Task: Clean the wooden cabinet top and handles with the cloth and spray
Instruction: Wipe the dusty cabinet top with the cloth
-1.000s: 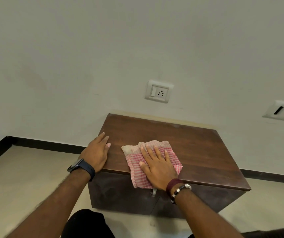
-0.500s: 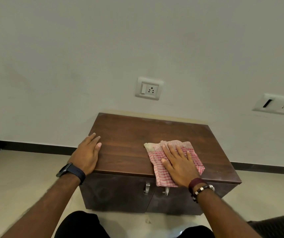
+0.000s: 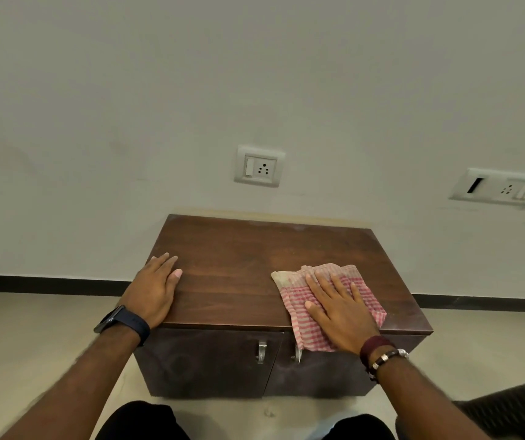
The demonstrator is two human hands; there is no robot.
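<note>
A low dark wooden cabinet [image 3: 238, 268] stands against the wall, with two metal handles [image 3: 261, 351] on its front doors. A pink-and-white checked cloth [image 3: 299, 293] lies on the right front part of the top and hangs over the front edge, partly covering the right handle. My right hand [image 3: 340, 309] presses flat on the cloth, fingers spread. My left hand [image 3: 156, 287] rests flat on the top's left front corner, holding nothing. No spray bottle is in view.
The white wall [image 3: 254, 90] rises right behind the cabinet, with a socket plate [image 3: 259, 166] above it and a second socket panel [image 3: 505, 188] to the right. Pale floor tiles [image 3: 32, 338] surround the cabinet. A dark ribbed object [image 3: 509, 404] sits at lower right.
My right hand has slid the cloth from the middle of the top toward its right side. My left hand stays on the left corner.
</note>
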